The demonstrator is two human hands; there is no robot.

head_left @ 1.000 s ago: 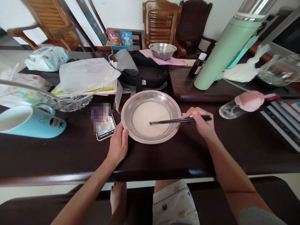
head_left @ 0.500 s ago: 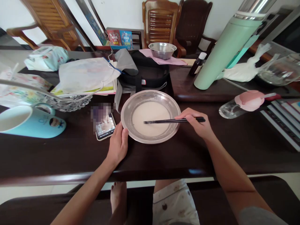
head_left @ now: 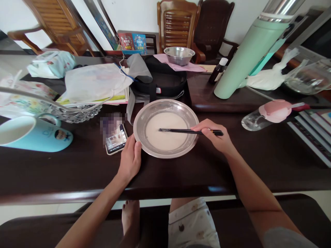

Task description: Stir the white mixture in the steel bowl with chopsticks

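A wide stainless steel bowl (head_left: 141, 139) stands on the dark wooden table, holding a smooth, off-white liquid (head_left: 165, 139). My left hand (head_left: 131, 156) grips the bowl's left rim, thumb on the near side, with some fingers hidden behind the wall. Across the right rim reaches my right hand (head_left: 214, 136), closed around a pair of dark chopsticks (head_left: 181, 131). They lie nearly level, and their whitened tips are at the liquid near the middle of the bowl. Left of the bowl, close to my left hand, lies a lit phone (head_left: 116, 140), partly blurred out.
A light blue mug (head_left: 38, 134) and a glass basket (head_left: 74, 113) stand on the left. Behind the bowl are a black case (head_left: 165, 81) and a small metal bowl (head_left: 179, 57). To the right are a green thermos (head_left: 250, 58), a pink-lidded bottle (head_left: 275, 111) and stacked books (head_left: 310, 134).
My right hand and the chopsticks have shifted slightly left and up, with the tips a little farther from me. My left hand stays on the rim.
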